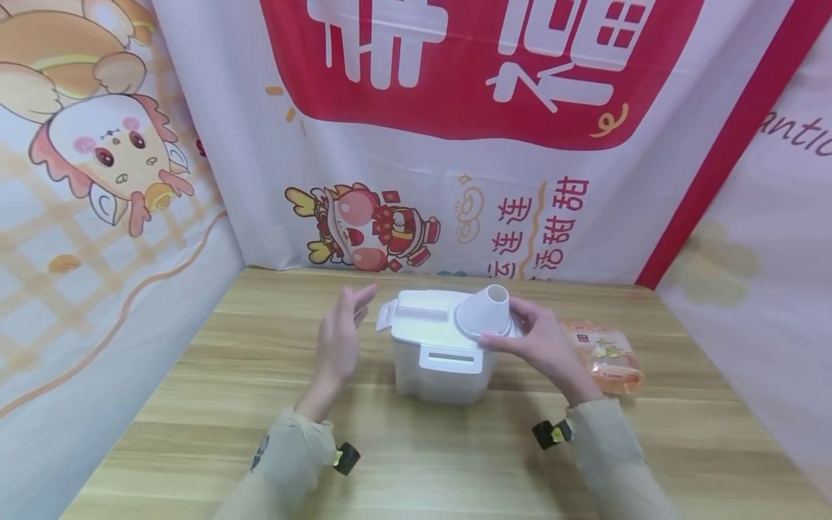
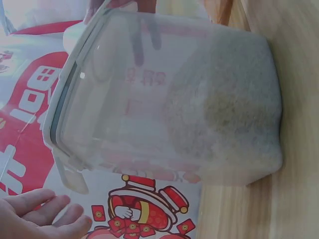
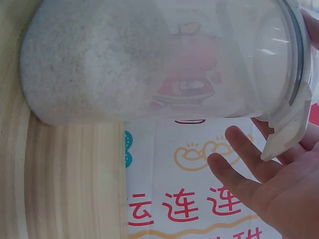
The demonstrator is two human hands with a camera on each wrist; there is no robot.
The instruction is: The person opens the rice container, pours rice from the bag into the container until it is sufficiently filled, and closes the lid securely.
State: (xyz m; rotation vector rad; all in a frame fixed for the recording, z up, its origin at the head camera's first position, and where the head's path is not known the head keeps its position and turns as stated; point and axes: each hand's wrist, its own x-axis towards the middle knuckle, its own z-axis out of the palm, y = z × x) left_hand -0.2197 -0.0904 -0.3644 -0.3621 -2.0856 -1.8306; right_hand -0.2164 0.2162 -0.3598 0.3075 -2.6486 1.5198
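A translucent storage container with a white lid stands upright on the table. Pale rice-like grain fills its lower part. On the lid's right end sits a white cone-shaped cup. My right hand holds the lid's right end, thumb along the front edge, fingers around the right latch; two fingers extend free below it. My left hand is held apart, left of the container, fingers loosely extended and touching nothing. Near it the left latch sticks outward. The front latch hangs down.
An orange-and-clear plastic package lies on the table to the right, beyond my right wrist. The wood-grain table meets a printed cloth backdrop at the back, with cloth at both sides.
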